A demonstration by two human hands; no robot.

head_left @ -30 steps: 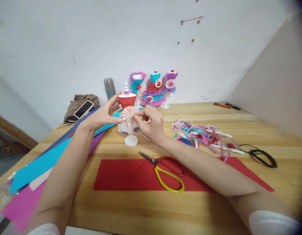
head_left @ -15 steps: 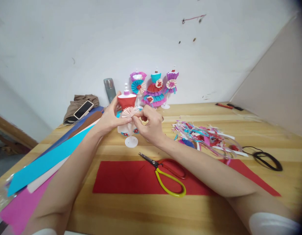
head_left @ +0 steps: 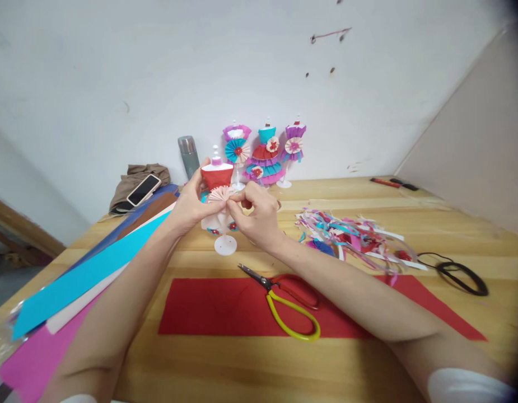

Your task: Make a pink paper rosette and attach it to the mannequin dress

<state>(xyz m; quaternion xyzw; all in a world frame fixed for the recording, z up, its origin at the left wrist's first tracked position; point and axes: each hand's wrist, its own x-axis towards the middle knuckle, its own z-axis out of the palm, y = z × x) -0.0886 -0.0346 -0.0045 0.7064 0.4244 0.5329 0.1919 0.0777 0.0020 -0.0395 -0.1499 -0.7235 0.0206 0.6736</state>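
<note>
A small white mannequin stand [head_left: 225, 245] wears a red paper bodice [head_left: 217, 176]. A pale pink pleated paper rosette [head_left: 220, 194] sits at its waist. My left hand [head_left: 191, 201] wraps around the left side of the mannequin, fingers closed on it. My right hand [head_left: 254, 215] pinches the right edge of the rosette. A red paper sheet [head_left: 225, 307] lies flat in front of me, with red and yellow-handled scissors [head_left: 286, 302] resting on it.
Three finished paper dress mannequins [head_left: 265, 154] stand by the wall beside a grey flask [head_left: 188, 155]. Long coloured paper sheets [head_left: 82, 277] lie at left, a phone [head_left: 143, 189] on brown cloth behind them. Paper scraps [head_left: 351, 235] and a black cord [head_left: 456, 271] lie at right.
My left hand has closed further around the mannequin's side. My right hand has stayed at the rosette, shifting slightly. The view has nudged a little.
</note>
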